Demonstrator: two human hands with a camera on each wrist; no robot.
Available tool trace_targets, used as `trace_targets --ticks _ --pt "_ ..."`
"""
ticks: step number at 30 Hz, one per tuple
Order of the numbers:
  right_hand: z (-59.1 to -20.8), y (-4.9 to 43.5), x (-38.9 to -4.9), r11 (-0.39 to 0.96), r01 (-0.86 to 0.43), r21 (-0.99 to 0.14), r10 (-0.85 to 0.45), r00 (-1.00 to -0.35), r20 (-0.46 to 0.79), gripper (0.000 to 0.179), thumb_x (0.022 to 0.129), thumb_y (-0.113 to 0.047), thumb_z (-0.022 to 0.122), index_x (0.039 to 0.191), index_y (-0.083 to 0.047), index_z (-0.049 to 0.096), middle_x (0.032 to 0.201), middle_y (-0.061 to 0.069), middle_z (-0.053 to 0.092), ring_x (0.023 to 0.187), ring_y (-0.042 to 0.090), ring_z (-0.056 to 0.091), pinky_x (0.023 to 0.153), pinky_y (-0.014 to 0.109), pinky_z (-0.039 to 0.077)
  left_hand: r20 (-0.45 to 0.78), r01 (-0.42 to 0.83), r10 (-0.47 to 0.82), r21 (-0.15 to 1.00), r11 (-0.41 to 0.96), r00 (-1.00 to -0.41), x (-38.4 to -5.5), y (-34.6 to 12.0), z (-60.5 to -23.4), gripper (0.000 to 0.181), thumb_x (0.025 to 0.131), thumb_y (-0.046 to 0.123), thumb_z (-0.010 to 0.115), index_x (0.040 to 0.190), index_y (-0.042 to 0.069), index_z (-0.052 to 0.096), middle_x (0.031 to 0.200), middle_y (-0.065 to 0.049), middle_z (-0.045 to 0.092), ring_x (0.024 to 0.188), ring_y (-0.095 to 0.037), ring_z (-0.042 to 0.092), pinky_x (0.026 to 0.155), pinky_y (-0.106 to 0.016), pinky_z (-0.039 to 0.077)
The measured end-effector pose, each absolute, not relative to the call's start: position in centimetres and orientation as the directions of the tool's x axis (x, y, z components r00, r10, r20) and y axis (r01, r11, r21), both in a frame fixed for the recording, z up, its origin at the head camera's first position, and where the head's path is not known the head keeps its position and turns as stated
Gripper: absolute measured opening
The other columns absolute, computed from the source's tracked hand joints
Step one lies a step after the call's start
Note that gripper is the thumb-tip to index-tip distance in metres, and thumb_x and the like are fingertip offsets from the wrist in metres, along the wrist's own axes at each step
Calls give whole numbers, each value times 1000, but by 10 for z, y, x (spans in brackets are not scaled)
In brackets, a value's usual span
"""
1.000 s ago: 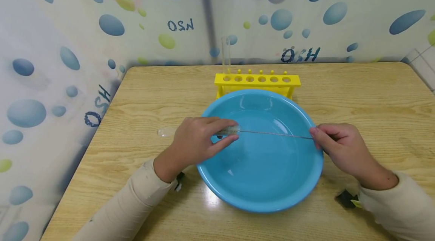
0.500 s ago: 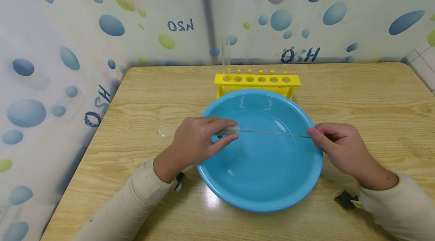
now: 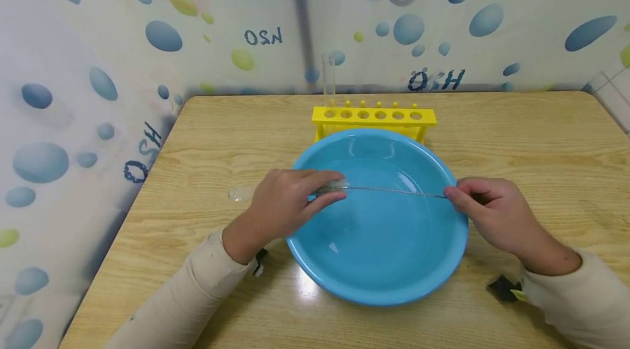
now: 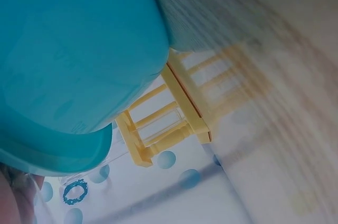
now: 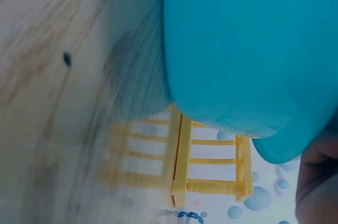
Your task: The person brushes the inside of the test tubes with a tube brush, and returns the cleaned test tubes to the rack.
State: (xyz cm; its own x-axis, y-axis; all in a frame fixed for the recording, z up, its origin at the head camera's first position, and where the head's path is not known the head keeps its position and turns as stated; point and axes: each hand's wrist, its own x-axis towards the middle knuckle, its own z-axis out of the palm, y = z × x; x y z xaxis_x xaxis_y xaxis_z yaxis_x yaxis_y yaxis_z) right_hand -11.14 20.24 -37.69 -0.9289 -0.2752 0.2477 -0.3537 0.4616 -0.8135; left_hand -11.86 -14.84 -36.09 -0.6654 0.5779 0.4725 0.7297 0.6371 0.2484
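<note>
In the head view my left hand (image 3: 285,201) grips a clear glass test tube (image 3: 241,192) lying almost level, its rounded end poking out left of the hand and its mouth over the blue basin (image 3: 379,239). Bristles of a test tube brush (image 3: 394,191) show inside the tube's mouth, and the thin twisted wire runs right across the basin. My right hand (image 3: 492,215) pinches that wire between thumb and fingers beside the basin's right rim. Only a bit of each hand shows at the edges of the wrist views. Most of the tube is hidden by my left hand.
A yellow test tube rack (image 3: 374,116) stands just behind the basin. Another clear test tube (image 3: 328,81) is upright in its leftmost hole. The wooden table (image 3: 236,141) ends at a wall with a bubble pattern at the back and left.
My right hand has shifted slightly left with the wire, so less wire shows between the hands. My left hand keeps its hold on the test tube.
</note>
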Motion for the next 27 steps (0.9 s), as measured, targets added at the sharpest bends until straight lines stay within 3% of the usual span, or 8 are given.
trace_targets --ticks 9,17,19,24,27 --pt "-371 206 -112 378 -384 -842 -363 -898 246 33 98 6 54 71 -11 60 59 -2 43 51 11 42 41 28 32 476 726 573 244 643 -667 -119 -148 -362 32 90 41 72 115 20 75 101 7 77 77 -3 71 54 -18 47" --pt "-378 224 -121 -18 -346 -938 -547 -782 298 31 93 23 43 91 1 64 70 3 50 58 15 44 45 30 32 481 728 572 244 641 -665 -120 -147 -362 32 88 39 74 114 19 75 101 6 77 77 -3 72 54 -18 47" --pt "-377 225 -122 3 -340 -940 -559 -780 281 30 93 22 45 95 1 65 70 3 51 59 15 45 45 30 33 480 726 569 253 639 -668 -120 -148 -361 32 89 38 74 115 19 75 101 6 77 78 -4 72 55 -19 48" --pt "-370 222 -120 232 -386 -893 -538 -816 213 22 94 17 52 97 1 68 67 -1 52 55 13 47 44 29 37 483 722 558 273 636 -675 -120 -149 -362 32 88 32 76 115 16 74 99 4 78 73 -4 71 55 -18 49" --pt "-367 216 -117 336 -505 -795 -526 -801 286 20 91 14 59 97 -1 71 70 -5 60 57 8 52 48 22 44 482 722 558 278 634 -676 -120 -150 -362 31 90 34 73 116 17 74 99 5 78 69 -3 68 54 -17 47"
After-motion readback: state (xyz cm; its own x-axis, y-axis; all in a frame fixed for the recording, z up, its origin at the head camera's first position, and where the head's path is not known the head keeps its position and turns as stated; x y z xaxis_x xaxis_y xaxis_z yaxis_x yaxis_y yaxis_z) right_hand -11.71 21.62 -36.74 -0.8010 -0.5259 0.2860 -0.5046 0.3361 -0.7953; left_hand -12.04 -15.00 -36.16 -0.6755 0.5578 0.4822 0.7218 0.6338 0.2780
